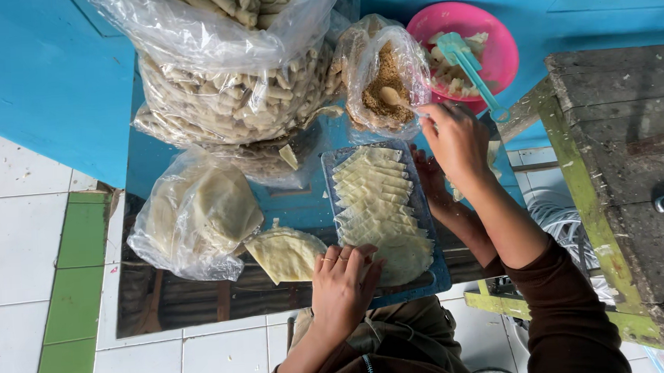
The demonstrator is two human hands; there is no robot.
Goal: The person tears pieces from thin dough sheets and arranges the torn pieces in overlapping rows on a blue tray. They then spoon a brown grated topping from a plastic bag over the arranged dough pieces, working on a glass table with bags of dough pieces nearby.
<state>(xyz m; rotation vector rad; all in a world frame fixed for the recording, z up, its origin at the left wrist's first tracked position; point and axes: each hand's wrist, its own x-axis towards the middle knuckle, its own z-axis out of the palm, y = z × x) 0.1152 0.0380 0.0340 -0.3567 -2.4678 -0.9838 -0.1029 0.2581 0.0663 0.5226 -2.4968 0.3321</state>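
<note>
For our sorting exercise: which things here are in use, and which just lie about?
In use: left hand, wrappers, blue tray, right hand, crumb bag, pink bowl.
Lying about: bagged rolls, wooden bench.

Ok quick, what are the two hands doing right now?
Left hand: open, flat on the wrappers on the blue tray.
Right hand: closed on the spoon handle.

Crinkled, glossy clear plastic bags [197, 216] sit left of the left grip [344, 280]. A shiny pink plastic bowl [499, 49] lies beyond the right grip [454, 138]; a rough weathered wooden bench [618, 156] stands right of it.
</note>
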